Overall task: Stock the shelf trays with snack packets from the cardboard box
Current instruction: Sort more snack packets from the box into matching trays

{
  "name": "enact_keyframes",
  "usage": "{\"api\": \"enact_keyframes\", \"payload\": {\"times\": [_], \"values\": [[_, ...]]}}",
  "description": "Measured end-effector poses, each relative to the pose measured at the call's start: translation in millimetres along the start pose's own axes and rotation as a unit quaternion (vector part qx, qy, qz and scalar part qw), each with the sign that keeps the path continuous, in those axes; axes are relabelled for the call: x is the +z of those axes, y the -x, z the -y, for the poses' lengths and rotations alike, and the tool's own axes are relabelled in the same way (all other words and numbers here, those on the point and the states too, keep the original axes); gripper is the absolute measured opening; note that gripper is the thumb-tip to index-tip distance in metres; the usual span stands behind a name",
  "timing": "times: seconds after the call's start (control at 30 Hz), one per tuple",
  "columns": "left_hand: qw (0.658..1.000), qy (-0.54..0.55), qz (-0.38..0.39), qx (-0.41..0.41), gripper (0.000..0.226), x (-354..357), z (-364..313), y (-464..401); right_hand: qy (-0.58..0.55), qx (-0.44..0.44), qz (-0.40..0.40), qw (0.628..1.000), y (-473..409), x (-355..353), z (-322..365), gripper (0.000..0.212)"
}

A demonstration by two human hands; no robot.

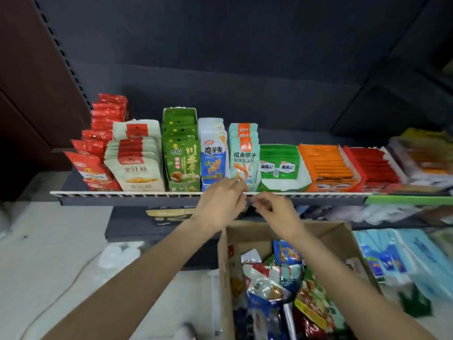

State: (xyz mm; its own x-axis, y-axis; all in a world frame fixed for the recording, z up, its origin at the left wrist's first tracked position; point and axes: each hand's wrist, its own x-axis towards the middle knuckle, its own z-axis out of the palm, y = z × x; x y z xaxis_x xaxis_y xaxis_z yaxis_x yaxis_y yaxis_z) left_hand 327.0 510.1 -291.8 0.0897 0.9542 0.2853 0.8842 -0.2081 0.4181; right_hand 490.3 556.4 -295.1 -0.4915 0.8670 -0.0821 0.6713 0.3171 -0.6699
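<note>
Both hands up at the shelf's front rail, over the far edge of the cardboard box. Left hand has fingers curled, fingertips at the bottom edge of the pale teal packet row; cannot tell if it pinches a packet or just touches. Right hand just beside it, fingers curled in a pinch near the rail; anything held is too small and blurred to tell.

Box sits below the hands, open, with a loose heap of mixed snack packets inside: blue, green, red, silver.

On the shelf, packets stand upright in rows, left to right: red row, cream-and-red row, green tray, blue-white row, then the teal row. Further right, flatter stacks: green-white, orange, red. Dark back panel behind.

Light blue packs on a lower level at right.
</note>
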Motion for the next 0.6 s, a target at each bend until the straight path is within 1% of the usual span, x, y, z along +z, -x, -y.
{"api": "enact_keyframes", "payload": {"times": [0.1,0.2,0.27,0.33,0.4,0.43,0.5,0.53,0.6], "values": [[0.997,-0.013,0.077,-0.008,0.022,51,-43,16,0.048,0.041,0.060,0.996,37,-5,-62,0.018],[0.980,-0.071,0.185,-0.030,0.027,98,-82,26,0.117,0.093,0.138,0.979,67,-4,-121,0.023],[0.958,-0.086,0.261,-0.088,0.029,127,-97,33,0.126,0.124,0.181,0.967,81,-3,-157,0.036],[0.929,-0.080,0.328,-0.153,0.040,152,-102,42,0.122,0.148,0.233,0.953,92,-1,-186,0.054],[0.904,-0.102,0.375,-0.181,0.050,171,-100,54,0.129,0.140,0.283,0.940,99,2,-205,0.065],[0.891,-0.109,0.396,-0.194,0.053,176,-97,59,0.137,0.128,0.297,0.936,101,3,-211,0.067],[0.871,-0.107,0.425,-0.222,0.054,181,-93,66,0.143,0.105,0.297,0.938,101,6,-216,0.067],[0.870,-0.112,0.423,-0.227,0.053,181,-92,68,0.147,0.096,0.297,0.939,100,6,-215,0.066],[0.879,-0.154,0.389,-0.228,0.046,181,-93,67,0.163,0.080,0.298,0.937,97,8,-212,0.063]]}}
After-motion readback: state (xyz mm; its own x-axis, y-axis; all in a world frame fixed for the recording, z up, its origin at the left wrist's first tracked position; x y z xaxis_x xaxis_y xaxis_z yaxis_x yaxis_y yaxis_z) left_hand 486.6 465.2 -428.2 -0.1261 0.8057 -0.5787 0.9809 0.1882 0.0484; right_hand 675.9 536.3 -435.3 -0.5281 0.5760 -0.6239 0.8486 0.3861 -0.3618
